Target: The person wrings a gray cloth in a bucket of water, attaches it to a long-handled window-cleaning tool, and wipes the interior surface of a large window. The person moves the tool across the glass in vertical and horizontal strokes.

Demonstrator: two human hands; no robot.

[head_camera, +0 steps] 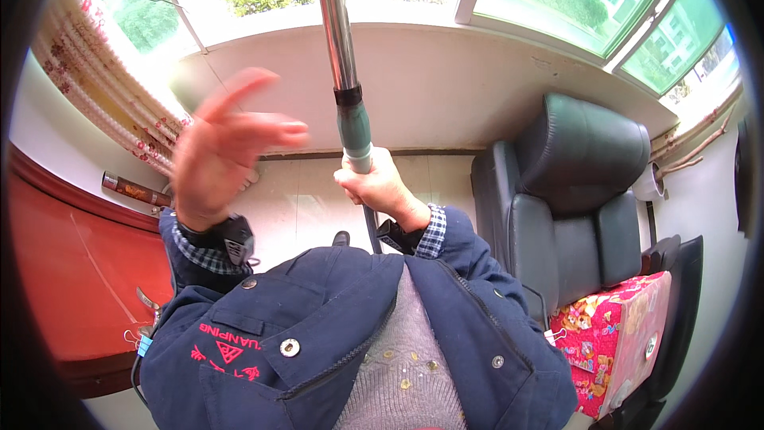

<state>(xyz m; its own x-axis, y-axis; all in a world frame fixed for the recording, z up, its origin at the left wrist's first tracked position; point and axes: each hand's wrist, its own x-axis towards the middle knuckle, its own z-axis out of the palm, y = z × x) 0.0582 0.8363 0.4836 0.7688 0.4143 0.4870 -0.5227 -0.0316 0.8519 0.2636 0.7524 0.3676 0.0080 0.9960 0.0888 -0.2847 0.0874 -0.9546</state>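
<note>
A shiny metal pole [337, 24] rises from the lower middle towards the window and leaves the picture at the top. My right hand [385, 185] is wrapped around its pale green plastic grip [355, 131], just below a black collar [348, 95]. Under that hand a darker length of the pole runs down towards my body. To the left of the pole, my left hand [212, 161] is raised and blurred, with its fingers spread and nothing in them. It does not touch the pole. What the pole's upper end carries is out of view.
Windows [537, 0] line the wall ahead, with a floral curtain [107, 83] at left. A red tabletop [77, 263] stands close on my left, with a brown cylinder [137, 190] beyond it. On the right are a black leather armchair [573, 233] and a pink patterned box [597, 340].
</note>
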